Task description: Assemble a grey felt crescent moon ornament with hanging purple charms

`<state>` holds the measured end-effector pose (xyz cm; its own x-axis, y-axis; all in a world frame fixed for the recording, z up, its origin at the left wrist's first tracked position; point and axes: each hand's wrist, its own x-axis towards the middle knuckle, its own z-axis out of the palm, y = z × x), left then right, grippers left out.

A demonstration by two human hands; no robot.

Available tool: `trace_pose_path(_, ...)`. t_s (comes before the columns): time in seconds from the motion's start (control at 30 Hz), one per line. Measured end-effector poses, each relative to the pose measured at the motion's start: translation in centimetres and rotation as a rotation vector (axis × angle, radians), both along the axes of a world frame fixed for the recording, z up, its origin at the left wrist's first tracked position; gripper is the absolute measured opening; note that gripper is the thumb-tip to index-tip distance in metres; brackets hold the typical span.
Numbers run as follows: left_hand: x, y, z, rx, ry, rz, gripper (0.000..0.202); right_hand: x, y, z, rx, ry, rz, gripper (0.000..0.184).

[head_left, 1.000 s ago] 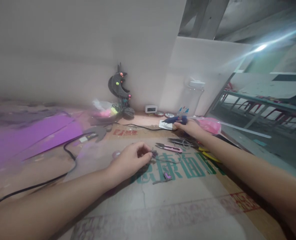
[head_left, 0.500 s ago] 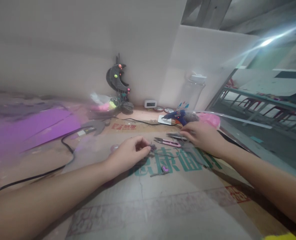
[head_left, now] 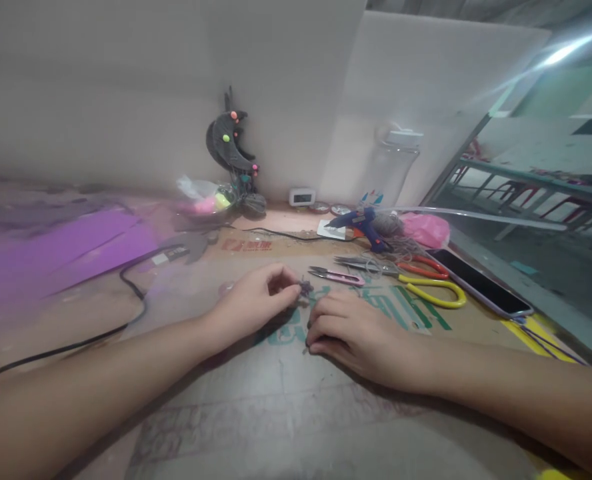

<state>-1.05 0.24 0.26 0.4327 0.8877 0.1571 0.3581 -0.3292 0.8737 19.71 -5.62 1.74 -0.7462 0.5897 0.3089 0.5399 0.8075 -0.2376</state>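
The left hand (head_left: 259, 297), at the centre of the frame, pinches a small, fuzzy, dark grey tuft of yarn (head_left: 305, 288) between thumb and fingertips, the tuft sticking out toward the right. The right hand (head_left: 359, 330), just right of centre and slightly lower, rests with its fingers curled inward near the tuft; a short end of grey strand shows at its fingertips, but whether the fingers grip anything more cannot be told.

Just beyond the hands, near the middle of the frame, lies a pair of metal thread snips with a pink handle (head_left: 341, 277). Right of them are long-bladed metal scissors with yellow and orange-red handle loops (head_left: 439, 297), and farther right a dark-screened smartphone (head_left: 481, 283).

Above these, right of centre, a dark blue glue gun (head_left: 359, 220) lies with its nozzle over a small white card (head_left: 331, 230), beside a ball of grey yarn (head_left: 390, 224) and a bright pink plastic bag (head_left: 426, 230). Behind stand a clear bottle with a white cap (head_left: 393, 170) and a small white digital clock (head_left: 302, 197).

In the upper middle hangs a dark grey crescent-moon ornament with coloured balls (head_left: 229, 143). At the left, a flat purple sheet (head_left: 106, 247) and a black cable (head_left: 76, 345) lie on the surface (head_left: 256, 427).
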Motion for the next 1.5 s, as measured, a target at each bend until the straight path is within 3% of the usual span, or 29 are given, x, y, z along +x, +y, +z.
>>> trace_pose_path(0.17,-0.1,0.0,-0.1,0.024,0.020,-0.027,0.015,0.4,-0.5,-0.2,0.036,0.222,-0.004,0.016)
trace_pose_path(0.33,-0.1,-0.4,0.3,0.030,0.047,-0.114,0.013,1.8,-0.3,0.6,-0.035,0.415,-0.238,0.015)
trace_pose_path(0.43,0.0,-0.7,0.6,0.041,0.060,-0.138,0.011,2.1,0.8,0.4,-0.159,0.523,-0.353,0.009)
trace_pose_path(0.6,0.0,-0.8,0.7,0.065,0.064,-0.149,0.008,1.8,1.7,0.0,-0.417,0.675,-0.361,0.017)
trace_pose_path(0.73,-0.1,-0.8,0.7,0.112,0.103,-0.131,0.008,1.6,1.6,0.4,-0.307,0.569,-0.383,0.008)
trace_pose_path(0.9,-0.1,-0.9,0.6,0.150,0.126,-0.152,0.009,1.5,1.5,0.5,-0.139,0.443,-0.355,0.011)
trace_pose_path(1.07,-0.2,-0.8,0.3,0.163,0.127,-0.219,0.010,1.5,1.4,0.2,-0.113,0.486,-0.359,0.011)
trace_pose_path(1.5,-0.1,-0.8,0.5,0.170,0.163,-0.237,0.012,1.4,1.5,0.1,-0.051,0.402,-0.225,0.013)
